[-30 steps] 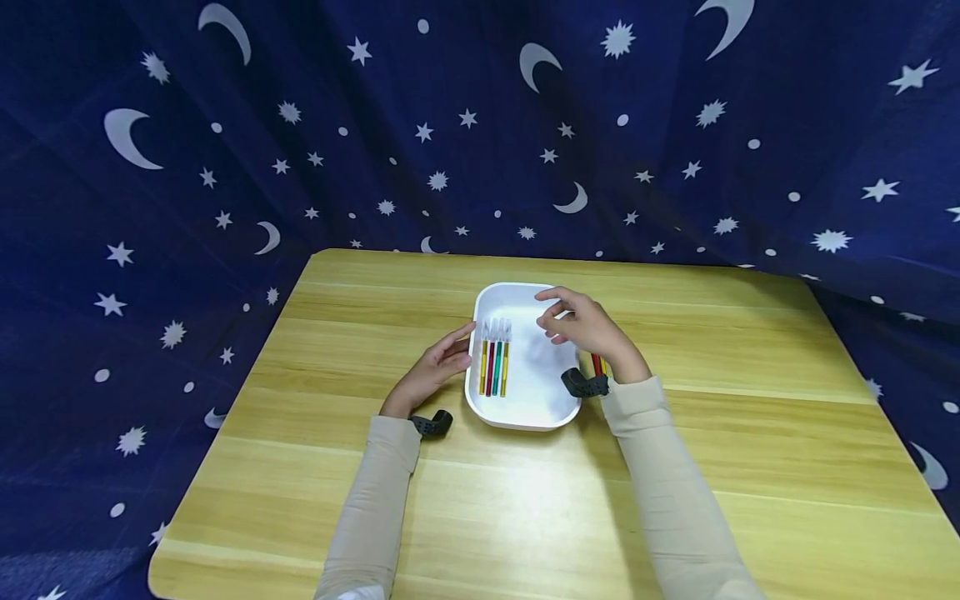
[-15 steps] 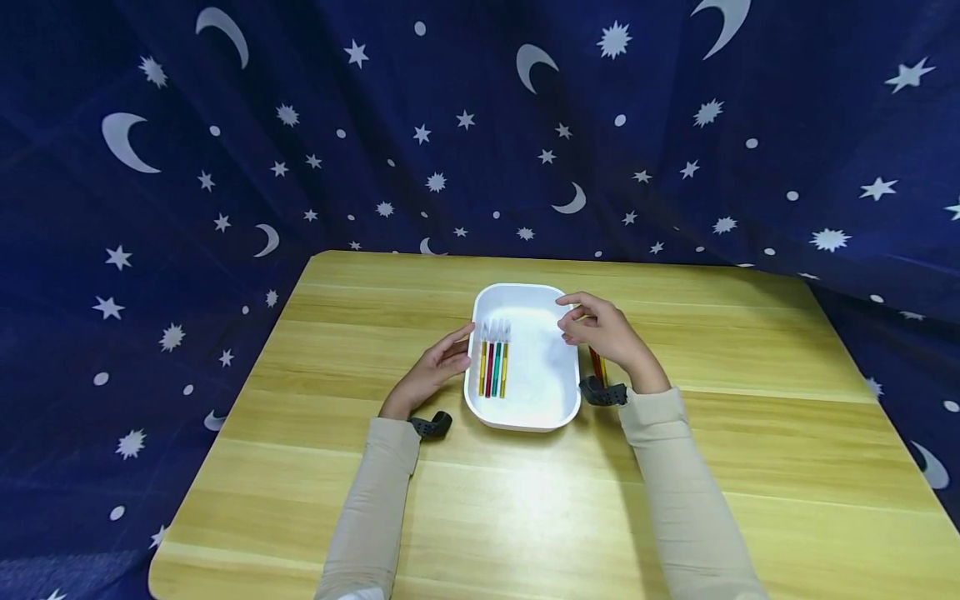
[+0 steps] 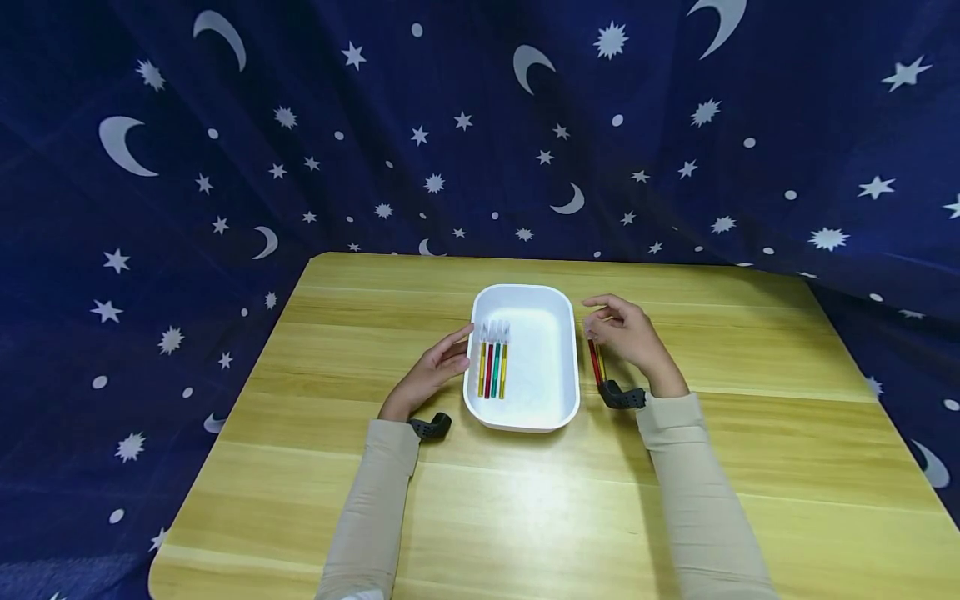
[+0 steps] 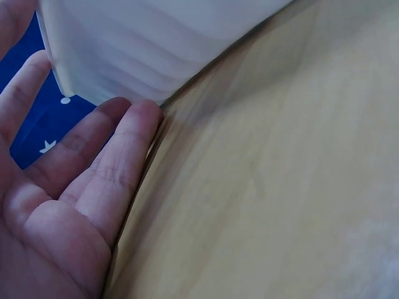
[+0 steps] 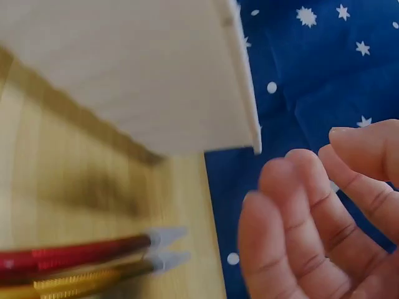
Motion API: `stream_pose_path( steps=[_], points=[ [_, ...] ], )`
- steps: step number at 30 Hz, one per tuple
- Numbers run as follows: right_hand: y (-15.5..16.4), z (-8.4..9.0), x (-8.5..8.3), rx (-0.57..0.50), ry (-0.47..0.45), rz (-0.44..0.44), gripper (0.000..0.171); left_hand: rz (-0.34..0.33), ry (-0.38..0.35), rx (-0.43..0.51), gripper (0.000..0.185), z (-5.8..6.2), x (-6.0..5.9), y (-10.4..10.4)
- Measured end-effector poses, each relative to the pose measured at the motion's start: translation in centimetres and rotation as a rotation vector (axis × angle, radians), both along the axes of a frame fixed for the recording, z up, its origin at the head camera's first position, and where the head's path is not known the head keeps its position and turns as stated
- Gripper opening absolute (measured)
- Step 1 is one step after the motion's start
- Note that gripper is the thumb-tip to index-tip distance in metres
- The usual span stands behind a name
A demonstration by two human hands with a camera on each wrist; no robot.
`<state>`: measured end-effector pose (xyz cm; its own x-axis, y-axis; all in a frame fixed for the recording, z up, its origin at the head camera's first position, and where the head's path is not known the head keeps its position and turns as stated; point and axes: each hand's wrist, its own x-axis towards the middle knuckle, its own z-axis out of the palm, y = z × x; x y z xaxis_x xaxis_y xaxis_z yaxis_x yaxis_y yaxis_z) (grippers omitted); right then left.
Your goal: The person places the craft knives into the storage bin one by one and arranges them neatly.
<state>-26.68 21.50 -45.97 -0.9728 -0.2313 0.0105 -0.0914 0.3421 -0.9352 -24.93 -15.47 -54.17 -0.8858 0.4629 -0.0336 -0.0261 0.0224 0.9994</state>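
A white tray (image 3: 536, 392) stands on the wooden table, with several capped craft knives (image 3: 497, 367) in gold, red and green lying side by side along its left part. My left hand (image 3: 431, 372) rests against the tray's left wall, fingers loosely extended; in the left wrist view the fingertips meet its white side (image 4: 156, 50) near the table. To the right of the tray, my right hand (image 3: 628, 335) hovers over a red craft knife (image 5: 68, 255) and a gold craft knife (image 5: 93, 279). Nothing is between its loosely bent fingers. Both knives have clear caps at the far end.
The wooden table (image 3: 360, 317) reaches to a dark blue curtain (image 3: 450, 100) with white moons and stars behind it. Each wrist carries a black camera mount, such as the right mount (image 3: 621, 396), low beside the knives.
My right hand has moved from over the tray's right side to the right, out past its rim and above the loose knives. The left hand stays at the tray.
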Motion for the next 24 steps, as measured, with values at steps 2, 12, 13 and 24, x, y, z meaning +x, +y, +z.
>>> stream_pose_path(
  steps=[2,12,13,24],
  points=[
    [0.3,-0.2,0.0,0.017,-0.014,0.001,0.044,-0.001,-0.002,0.003,0.066,-0.1,0.0,0.0],
    [1.2,-1.1,-0.3,0.100,-0.069,-0.018,0.043,-0.003,0.007,0.005,0.066,0.0,0.0,-0.1],
    [1.2,-1.2,-0.4,0.102,-0.081,-0.024,0.043,-0.003,0.007,0.002,0.066,0.0,0.0,-0.1],
    [2.0,-2.7,-1.2,0.123,-0.142,-0.044,0.044,-0.004,0.007,-0.009,0.065,0.0,0.0,-0.1]
  ],
)
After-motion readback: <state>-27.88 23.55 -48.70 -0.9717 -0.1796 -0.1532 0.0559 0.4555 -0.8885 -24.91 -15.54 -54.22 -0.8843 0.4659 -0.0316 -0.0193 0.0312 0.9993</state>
